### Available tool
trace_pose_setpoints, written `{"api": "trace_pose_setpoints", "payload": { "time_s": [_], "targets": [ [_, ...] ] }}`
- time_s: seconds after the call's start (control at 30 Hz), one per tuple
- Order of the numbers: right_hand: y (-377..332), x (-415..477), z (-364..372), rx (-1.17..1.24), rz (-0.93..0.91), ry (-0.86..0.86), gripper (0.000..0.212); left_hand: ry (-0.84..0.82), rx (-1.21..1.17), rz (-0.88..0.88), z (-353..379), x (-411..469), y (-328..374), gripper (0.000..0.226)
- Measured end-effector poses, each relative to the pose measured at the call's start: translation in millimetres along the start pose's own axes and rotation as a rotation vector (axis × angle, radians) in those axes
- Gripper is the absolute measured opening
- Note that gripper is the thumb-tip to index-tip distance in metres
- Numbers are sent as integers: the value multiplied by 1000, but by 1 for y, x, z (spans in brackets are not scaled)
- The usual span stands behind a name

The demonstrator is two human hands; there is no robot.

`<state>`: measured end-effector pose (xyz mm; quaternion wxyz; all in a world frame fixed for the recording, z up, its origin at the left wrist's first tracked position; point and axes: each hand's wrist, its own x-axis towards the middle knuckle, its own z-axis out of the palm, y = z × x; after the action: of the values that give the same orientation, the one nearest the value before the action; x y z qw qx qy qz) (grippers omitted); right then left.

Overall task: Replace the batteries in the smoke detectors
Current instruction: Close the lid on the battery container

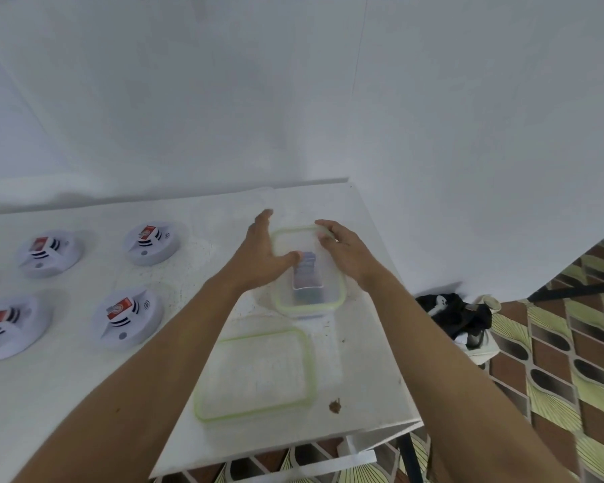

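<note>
Bare left hand [263, 254], right hand [347, 254], forearms [175, 343]

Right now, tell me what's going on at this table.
A person has both bare hands at an open clear container with a green rim on the white table. The left hand is at its left side, thumb over what look like batteries inside. The right hand is at the far right rim. Neither plainly grips anything. The lid lies nearer the person. To the left sit four smoke detectors, each showing a red-labelled battery on top.

Both hands [264, 252] [346, 254] outstretched, fingers relaxed.
</note>
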<state>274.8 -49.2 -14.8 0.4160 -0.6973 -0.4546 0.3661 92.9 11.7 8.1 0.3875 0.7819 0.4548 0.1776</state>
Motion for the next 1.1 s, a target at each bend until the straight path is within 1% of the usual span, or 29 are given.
{"api": "trace_pose_setpoints", "payload": {
  "time_s": [0.03,0.07,0.13,0.17,0.23,0.3,0.43,0.53,0.63,0.73,0.83,0.93,1.1],
  "targets": [
    [-1,0,-4,-4,3,-15,37,-22,53,58,-1,1,1,93],
    [-2,-1,-7,-9,6,-25,38,-49,106,102,0,2,2,88],
    [-5,-9,-12,-21,9,-29,40,-69,163,134,1,5,1,76],
    [-5,-14,-14,-19,16,-19,41,-52,171,129,1,5,1,73],
    [-5,-30,-17,-11,30,18,44,11,182,103,2,4,1,73],
    [-3,-48,-16,24,41,74,46,88,200,47,6,0,2,77],
    [7,-71,-5,135,50,284,58,236,275,-69,11,-9,9,87],
    [12,-71,7,204,73,332,57,264,283,-101,13,-15,6,89],
    [12,-65,17,227,64,363,47,196,208,-109,19,-21,-2,88],
    [10,-61,21,210,49,406,40,96,32,-75,21,-22,-10,87],
    [8,-58,20,201,52,407,36,15,-95,-80,18,-21,-16,79],
    [9,-57,20,197,52,407,34,10,-170,-102,19,-20,-19,74],
    [8,-55,20,176,61,407,34,26,-183,-111,22,-20,-19,73]
  ]
}}
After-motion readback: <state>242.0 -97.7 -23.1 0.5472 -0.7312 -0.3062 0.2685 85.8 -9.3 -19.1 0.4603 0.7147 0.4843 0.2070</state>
